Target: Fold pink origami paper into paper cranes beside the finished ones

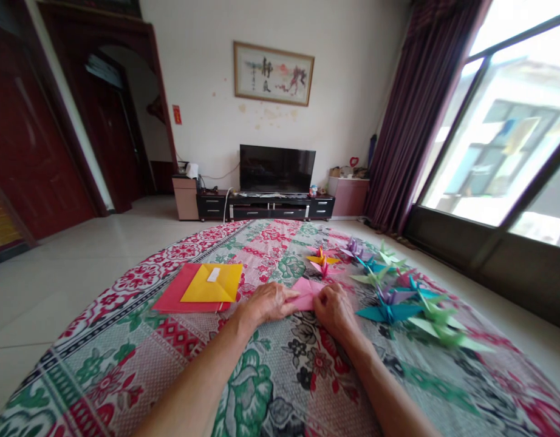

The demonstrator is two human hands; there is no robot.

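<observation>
A small sheet of pink origami paper (304, 292), partly folded with creases showing, lies on the patterned tablecloth between my hands. My left hand (271, 301) holds its left side, the fingertips pressed against the paper. At the paper's right edge, my right hand (335, 309) has its fingers curled in and pinched on it. Just right of that hand stand several folded paper cranes, among them a blue one (390, 312), a light green one (444, 328) and an orange one (323, 257). Farther left are a yellow paper square (225, 280) and red paper sheets (173, 292) under it.
The round table's cloth (138, 340) reaches out to a curved edge. Past it, a television (277, 169) stands on a low black cabinet (271, 209). A purple curtain (412, 121) and large window are on the right; dark red doors (34, 133) are on the left.
</observation>
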